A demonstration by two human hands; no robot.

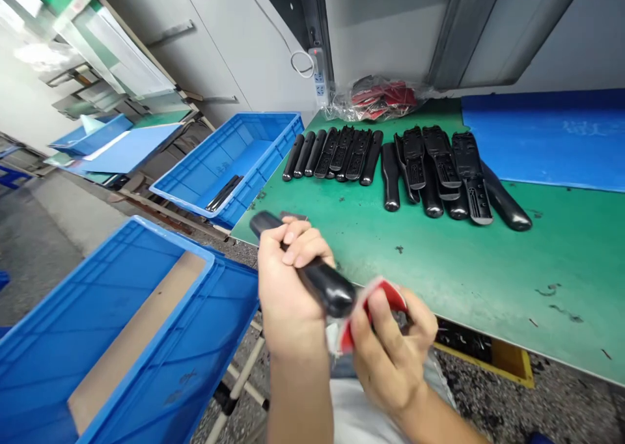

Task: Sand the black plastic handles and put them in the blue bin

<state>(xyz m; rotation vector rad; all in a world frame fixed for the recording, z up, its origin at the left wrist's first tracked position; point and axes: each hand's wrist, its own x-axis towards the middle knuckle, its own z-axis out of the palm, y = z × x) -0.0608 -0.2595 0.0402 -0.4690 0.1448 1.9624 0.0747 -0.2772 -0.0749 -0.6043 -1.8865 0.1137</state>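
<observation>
Everything here is placed from the green workbench. Far to the left of it, one blue tray is sitting beside some flat blue sheets. Nearer, below its front left corner, one big blue plastic crate is standing on the grey floor, with one cardboard sheet lying inside. Just beside its left edge, a second blue plastic crate is holding a few thin dark strips, but they are too small to count exactly.

At the front edge of the workbench, the left hand is closing its fingers around one black handle, and the handle is tilting across the palm. Just beside it, the right hand is pinching one red piece between thumb and fingers, a little blurred, and this piece is almost touching the handle.

On the workbench, seven black handle parts are lying in a row, and a second group of black handle parts is overlapping, so I cannot count it exactly, at least eight. Behind them, one plastic bag of red pieces is lying near one power strip. At the right end, one blue mat is covering the workbench.
</observation>
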